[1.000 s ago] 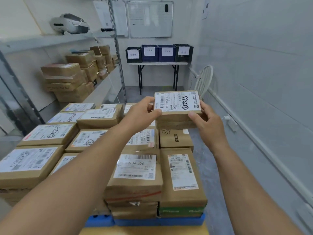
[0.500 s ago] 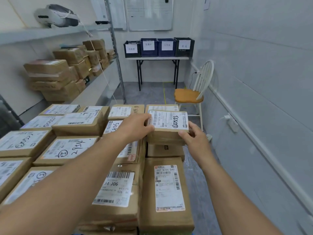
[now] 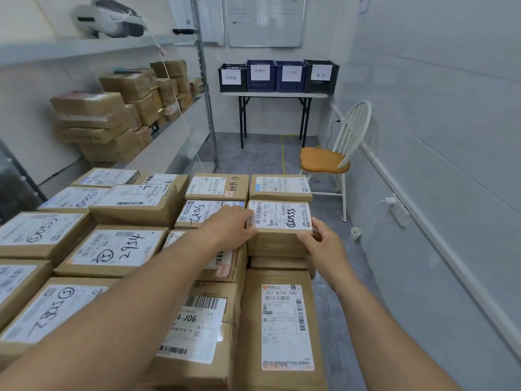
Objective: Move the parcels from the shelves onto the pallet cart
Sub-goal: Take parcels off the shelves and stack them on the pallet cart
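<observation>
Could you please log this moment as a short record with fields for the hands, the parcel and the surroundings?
parcel: small, brown, white label, on top of the right-hand stack
left hand: grips its left side
right hand: grips its near right corner
shelf: more boxes stacked
behind: chair, table with four crates

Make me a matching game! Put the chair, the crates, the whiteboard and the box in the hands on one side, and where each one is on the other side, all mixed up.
Things:
1. chair
2. crates
3. whiteboard
4. held parcel

Places:
A. between the left hand and the right hand
B. on the back wall
C. on the black-legged table
D. on the floor by the right wall

Pairs: 1-D, 2-C, 3-B, 4-A
</observation>
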`<state>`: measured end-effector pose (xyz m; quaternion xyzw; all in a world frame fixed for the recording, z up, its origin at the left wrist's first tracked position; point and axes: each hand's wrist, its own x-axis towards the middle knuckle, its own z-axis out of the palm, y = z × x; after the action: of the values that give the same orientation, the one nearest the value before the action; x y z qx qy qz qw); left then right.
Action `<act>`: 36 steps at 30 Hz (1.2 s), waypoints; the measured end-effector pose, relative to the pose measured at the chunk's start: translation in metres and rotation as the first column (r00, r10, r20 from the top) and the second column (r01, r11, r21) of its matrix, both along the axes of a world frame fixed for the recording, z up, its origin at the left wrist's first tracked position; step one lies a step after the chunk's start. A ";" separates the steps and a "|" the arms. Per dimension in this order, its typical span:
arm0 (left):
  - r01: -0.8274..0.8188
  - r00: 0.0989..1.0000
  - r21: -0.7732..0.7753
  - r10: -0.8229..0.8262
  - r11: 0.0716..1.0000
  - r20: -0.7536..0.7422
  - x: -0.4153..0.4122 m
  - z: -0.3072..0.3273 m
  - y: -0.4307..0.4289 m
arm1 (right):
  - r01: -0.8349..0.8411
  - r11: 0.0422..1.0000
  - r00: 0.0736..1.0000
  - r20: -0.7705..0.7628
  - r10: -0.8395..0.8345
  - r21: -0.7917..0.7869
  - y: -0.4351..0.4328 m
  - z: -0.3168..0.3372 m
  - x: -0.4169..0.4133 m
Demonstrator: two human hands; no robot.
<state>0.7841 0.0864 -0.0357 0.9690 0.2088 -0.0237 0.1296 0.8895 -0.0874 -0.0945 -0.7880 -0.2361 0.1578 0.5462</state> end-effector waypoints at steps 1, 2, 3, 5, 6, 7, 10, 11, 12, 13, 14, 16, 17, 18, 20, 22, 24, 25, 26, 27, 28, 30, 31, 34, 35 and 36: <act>-0.006 1.000 0.005 0.006 1.000 -0.003 0.001 0.000 0.000 | 0.000 1.000 1.000 -0.001 0.000 -0.011 0.001 0.001 0.000; -0.007 1.000 0.005 0.007 1.000 -0.002 0.002 0.000 0.001 | 0.000 1.000 1.000 0.000 0.000 -0.021 0.001 0.001 0.001; -0.006 1.000 0.007 0.006 1.000 0.001 0.002 0.000 0.001 | -0.002 0.999 1.000 0.002 0.002 -0.033 0.002 0.002 0.001; -0.004 1.000 0.020 0.004 1.000 0.000 0.002 0.000 0.001 | -0.007 0.999 1.000 0.006 0.007 -0.046 0.003 0.004 0.001; 0.000 1.000 0.025 0.000 1.000 0.002 0.002 -0.001 0.002 | -0.010 0.999 1.000 0.006 0.011 -0.048 0.003 0.005 0.001; 0.002 1.000 0.030 -0.002 1.000 0.000 0.002 0.000 0.001 | -0.013 0.999 1.000 0.008 0.014 -0.051 0.003 0.005 0.001; 0.003 1.000 0.020 -0.003 1.000 0.009 0.001 0.000 0.001 | -0.010 0.998 1.000 0.014 0.011 -0.057 0.004 0.007 0.001; 0.000 1.000 0.010 0.000 1.000 0.011 0.000 0.002 0.000 | -0.002 0.997 0.999 0.033 0.005 -0.071 0.005 0.008 0.001; 0.000 1.000 -0.002 0.000 1.000 0.021 -0.001 0.003 0.000 | 0.013 0.995 0.998 0.067 -0.007 -0.094 0.005 0.009 0.001; -0.005 1.000 -0.016 0.006 1.000 0.025 -0.002 0.004 -0.001 | 0.032 0.991 0.993 0.117 -0.017 -0.131 0.006 0.011 0.001; -0.006 0.999 -0.021 0.006 1.000 0.033 -0.003 0.005 -0.001 | 0.053 0.984 0.985 0.173 -0.024 -0.169 0.007 0.014 0.001; -0.016 0.999 0.000 0.016 1.000 0.044 -0.009 0.010 -0.003 | 0.099 0.968 0.954 0.298 -0.026 -0.232 0.008 0.020 -0.001; -0.025 0.998 0.013 0.024 1.000 0.066 -0.013 0.013 -0.004 | 0.119 0.963 0.927 0.375 -0.020 -0.242 0.010 0.023 -0.002; -0.033 0.995 0.023 0.030 0.999 0.099 -0.016 0.015 -0.006 | 0.130 0.961 0.896 0.443 -0.010 -0.242 0.011 0.025 -0.004; -0.048 0.986 0.039 0.042 0.998 0.162 -0.026 0.019 -0.010 | 0.117 0.972 0.843 0.539 0.011 -0.204 0.018 0.030 -0.014; -0.067 0.972 0.075 0.048 0.995 0.230 -0.037 0.022 -0.013 | 0.054 0.987 0.785 0.617 0.052 -0.153 0.028 0.034 -0.030; -0.108 0.959 0.112 0.073 0.988 0.274 -0.049 0.024 -0.015 | -0.004 0.994 0.705 0.705 0.077 -0.105 0.040 0.036 -0.047; -0.128 0.953 0.133 0.085 0.983 0.290 -0.057 0.025 -0.014 | -0.027 0.995 0.671 0.736 0.086 -0.092 0.046 0.038 -0.055; -0.147 0.948 0.155 0.094 0.977 0.305 -0.065 0.026 -0.014 | -0.057 0.995 0.647 0.756 0.102 -0.086 0.052 0.039 -0.061; -0.163 0.943 0.180 0.100 0.970 0.317 -0.074 0.028 -0.013 | -0.088 0.992 0.633 0.764 0.125 -0.089 0.058 0.041 -0.068; -0.181 0.939 0.204 0.108 0.962 0.327 -0.083 0.029 -0.013 | -0.123 0.988 0.620 0.770 0.152 -0.096 0.063 0.042 -0.074; -0.235 0.931 0.220 0.153 0.947 0.332 -0.104 0.032 -0.014 | -0.186 0.978 0.582 0.791 0.190 -0.098 0.073 0.045 -0.086; -0.267 0.924 0.216 0.186 0.939 0.334 -0.116 0.032 -0.014 | -0.208 0.974 0.555 0.809 0.193 -0.090 0.076 0.047 -0.092; -0.357 0.886 0.233 0.249 0.904 0.392 -0.155 0.034 -0.016 | -0.271 0.961 0.478 0.860 0.177 -0.048 0.084 0.058 -0.114; -0.382 0.875 0.241 0.265 0.892 0.406 -0.169 0.034 -0.017 | -0.289 0.956 0.458 0.871 0.176 -0.042 0.086 0.062 -0.124; -0.413 0.865 0.237 0.296 0.879 0.405 -0.184 0.034 -0.019 | -0.306 0.951 0.437 0.882 0.176 -0.038 0.088 0.066 -0.134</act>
<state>0.5998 0.0676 -0.0020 0.9090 0.3595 0.2108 0.0105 0.7554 0.0006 -0.0284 -0.6784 -0.6011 -0.2062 0.3687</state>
